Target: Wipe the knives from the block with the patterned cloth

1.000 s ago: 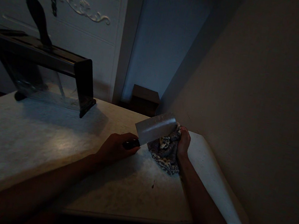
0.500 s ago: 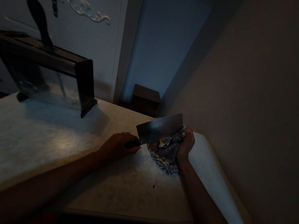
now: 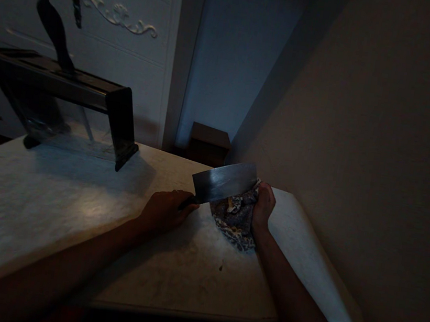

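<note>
My left hand (image 3: 167,207) is closed round the dark handle of a cleaver (image 3: 228,181). The broad metal blade points to the right, tilted slightly up. Against the blade's far end lies a crumpled dark cloth (image 3: 236,219) with a pale pattern. My right hand (image 3: 264,204) grips this cloth, closed round its right side. The cloth's lower part hangs down close to the tabletop; whether it touches cannot be made out. Some of my right fingers are hidden behind the cloth and blade.
A clear-sided knife block (image 3: 118,100) with a dark frame stands at the back left of the pale table (image 3: 168,276), one black-handled tool (image 3: 54,29) upright in it. A small dark speck (image 3: 220,268) lies near the front. Behind are a white door (image 3: 124,64), a brown box (image 3: 210,136) and a wall (image 3: 359,148).
Both hands, the cleaver and the cloth have shifted slightly left. The cloth and right hand still meet the blade near its far end.
</note>
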A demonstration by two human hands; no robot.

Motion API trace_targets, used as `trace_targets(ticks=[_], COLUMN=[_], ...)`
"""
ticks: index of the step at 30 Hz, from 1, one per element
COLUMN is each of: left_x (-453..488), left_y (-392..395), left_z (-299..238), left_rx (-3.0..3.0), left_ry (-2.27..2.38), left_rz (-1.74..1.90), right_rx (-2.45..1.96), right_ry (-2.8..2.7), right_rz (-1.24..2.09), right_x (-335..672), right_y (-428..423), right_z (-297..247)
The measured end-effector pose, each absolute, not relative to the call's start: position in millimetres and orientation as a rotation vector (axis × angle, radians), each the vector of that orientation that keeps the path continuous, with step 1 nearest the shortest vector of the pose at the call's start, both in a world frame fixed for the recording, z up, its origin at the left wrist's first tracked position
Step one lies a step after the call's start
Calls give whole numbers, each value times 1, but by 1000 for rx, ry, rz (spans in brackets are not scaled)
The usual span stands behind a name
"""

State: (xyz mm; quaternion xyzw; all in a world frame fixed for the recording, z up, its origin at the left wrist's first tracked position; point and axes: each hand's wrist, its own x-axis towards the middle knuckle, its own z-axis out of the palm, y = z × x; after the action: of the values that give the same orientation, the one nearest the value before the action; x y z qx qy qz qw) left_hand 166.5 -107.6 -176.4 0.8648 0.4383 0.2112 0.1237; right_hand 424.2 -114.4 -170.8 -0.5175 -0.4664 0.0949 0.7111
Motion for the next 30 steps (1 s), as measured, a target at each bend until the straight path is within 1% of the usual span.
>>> trace_targets(ticks=[11, 22, 30], left_x=[166, 167, 168], left_y=[-107, -106, -104], left_z=[-178, -180, -179], left_rx=[2451, 2253, 2032], left_ry=[1220, 1059, 1049], left_rz=[676, 757, 748], right_rx=[-1132, -1100, -1095], right_ry=[-1064, -1008, -939], right_rz=[216, 310, 385], right_x=[424, 409, 396], right_y=[-115, -118, -122], right_z=[-172, -171, -172])
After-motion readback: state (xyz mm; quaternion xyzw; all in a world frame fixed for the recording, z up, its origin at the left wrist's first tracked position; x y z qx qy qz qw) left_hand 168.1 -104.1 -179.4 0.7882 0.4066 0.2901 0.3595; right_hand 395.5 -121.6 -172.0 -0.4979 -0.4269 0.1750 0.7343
